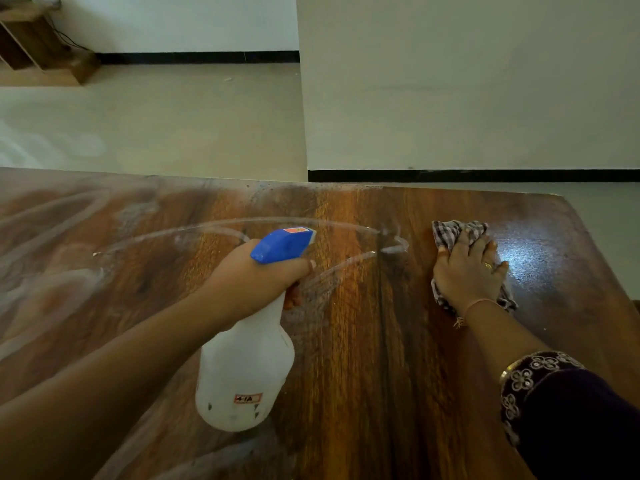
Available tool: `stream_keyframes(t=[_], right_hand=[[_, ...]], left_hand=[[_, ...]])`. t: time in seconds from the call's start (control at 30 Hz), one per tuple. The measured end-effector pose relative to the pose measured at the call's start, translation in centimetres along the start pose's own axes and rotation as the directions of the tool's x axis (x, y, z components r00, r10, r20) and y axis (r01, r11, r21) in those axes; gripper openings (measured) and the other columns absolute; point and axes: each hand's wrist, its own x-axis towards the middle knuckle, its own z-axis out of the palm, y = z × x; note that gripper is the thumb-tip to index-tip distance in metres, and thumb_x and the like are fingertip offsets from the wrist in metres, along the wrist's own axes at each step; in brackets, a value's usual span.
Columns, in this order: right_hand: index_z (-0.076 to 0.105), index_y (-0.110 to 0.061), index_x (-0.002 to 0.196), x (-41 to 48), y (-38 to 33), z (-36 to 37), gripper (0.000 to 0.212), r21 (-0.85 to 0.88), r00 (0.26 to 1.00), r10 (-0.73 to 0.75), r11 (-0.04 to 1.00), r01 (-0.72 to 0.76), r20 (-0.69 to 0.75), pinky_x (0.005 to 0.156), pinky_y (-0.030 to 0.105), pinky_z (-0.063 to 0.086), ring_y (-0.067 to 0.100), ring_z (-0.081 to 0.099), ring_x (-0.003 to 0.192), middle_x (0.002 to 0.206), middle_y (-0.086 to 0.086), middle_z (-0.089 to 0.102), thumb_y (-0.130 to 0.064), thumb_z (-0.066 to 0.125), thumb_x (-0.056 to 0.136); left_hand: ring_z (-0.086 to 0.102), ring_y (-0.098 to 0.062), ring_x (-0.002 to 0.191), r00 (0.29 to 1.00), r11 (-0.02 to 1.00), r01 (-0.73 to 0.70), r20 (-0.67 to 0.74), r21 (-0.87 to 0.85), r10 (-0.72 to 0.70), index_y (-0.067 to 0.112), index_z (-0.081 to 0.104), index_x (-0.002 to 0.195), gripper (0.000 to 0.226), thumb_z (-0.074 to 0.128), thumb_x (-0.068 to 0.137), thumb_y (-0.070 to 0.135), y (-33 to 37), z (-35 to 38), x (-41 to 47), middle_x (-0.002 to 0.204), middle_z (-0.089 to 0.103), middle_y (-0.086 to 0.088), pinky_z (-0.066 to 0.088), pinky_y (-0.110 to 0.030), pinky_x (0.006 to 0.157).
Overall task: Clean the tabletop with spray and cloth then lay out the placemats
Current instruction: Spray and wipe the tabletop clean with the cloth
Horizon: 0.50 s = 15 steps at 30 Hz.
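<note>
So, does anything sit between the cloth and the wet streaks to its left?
Nothing visible. Only bare tabletop separates the cloth under the right hand from the streaks; the spray bottle, gripped by the left hand, is beyond them.

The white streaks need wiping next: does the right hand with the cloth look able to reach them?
Probably yes: the right hand and cloth lie beside the streaks, with only bare tabletop between them.

A small red-bordered sticker [248, 398] is sitting low on the body of the white spray bottle [242, 362], and it is reading "41A" in dark handwriting. An orange sticker [297, 230] is showing on top of the bottle's blue spray head [277, 245], its print too small to read.
</note>
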Motion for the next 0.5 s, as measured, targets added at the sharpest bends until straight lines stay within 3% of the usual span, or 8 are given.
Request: stream_keyframes(t=[0.1, 0.2, 0.37, 0.43, 0.5], right_hand=[[0.007, -0.010, 0.153, 0.0, -2.3, 0.2, 0.061, -0.031, 0.998, -0.057, 0.998, 0.057, -0.003, 0.115, 0.056, 0.003, 0.037, 0.000, 0.146, 0.159, 0.020, 0.001, -0.039, 0.022, 0.101], [0.005, -0.011, 0.152, -1.1, -6.4, 1.1, 0.062, -0.087, 0.975, -0.221, 0.972, 0.220, 0.001, 0.115, 0.056, 0.006, 0.037, 0.002, 0.146, 0.159, 0.018, 0.001, -0.040, 0.023, 0.100], [0.007, -0.014, 0.153, -6.3, -11.6, 2.7, 0.061, -0.044, 0.812, -0.582, 0.811, 0.584, 0.051, 0.117, 0.050, 0.001, 0.030, 0.001, 0.147, 0.160, 0.014, 0.004, -0.042, 0.017, 0.099], [0.007, -0.017, 0.153, -7.1, -10.8, 2.5, 0.065, -0.022, 0.774, -0.628, 0.775, 0.631, 0.078, 0.118, 0.048, 0.001, 0.027, 0.001, 0.148, 0.160, 0.012, 0.004, -0.044, 0.009, 0.094], [0.008, -0.016, 0.153, -6.1, -8.9, 2.0, 0.064, -0.021, 0.796, -0.601, 0.797, 0.603, 0.073, 0.119, 0.049, 0.003, 0.027, 0.002, 0.148, 0.160, 0.011, 0.004, -0.042, 0.008, 0.094]], left_hand=[[0.068, -0.022, 0.067, 0.997, 0.997, 0.053, 0.057, -0.050, -0.050, 0.001, 0.063, 0.080, 0.016, 0.057, 0.086, 0.015, -0.1, -0.7, 0.2, 0.082, 0.069, -0.019, 0.056, -0.038, 0.071], [0.066, -0.017, 0.060, 0.996, 0.997, 0.062, 0.063, -0.042, -0.059, 0.002, 0.064, 0.084, 0.014, 0.056, 0.087, 0.014, -0.3, -1.4, 0.5, 0.083, 0.069, -0.016, 0.054, -0.031, 0.061], [0.062, -0.009, 0.048, 0.992, 0.983, 0.125, 0.013, -0.133, -0.124, 0.012, 0.063, 0.074, 0.015, 0.057, 0.087, 0.015, -0.7, -2.4, 2.0, 0.066, 0.066, 0.000, 0.048, -0.026, 0.051], [0.062, -0.009, 0.047, 0.993, 0.982, 0.116, 0.002, -0.147, -0.117, 0.013, 0.062, 0.074, 0.014, 0.056, 0.087, 0.014, -0.8, -2.6, 2.4, 0.061, 0.065, 0.003, 0.048, -0.027, 0.051], [0.062, -0.009, 0.047, 0.994, 0.982, 0.112, -0.002, -0.154, -0.114, 0.014, 0.061, 0.075, 0.014, 0.056, 0.087, 0.014, -0.9, -2.9, 2.6, 0.059, 0.066, 0.004, 0.048, -0.028, 0.051]])
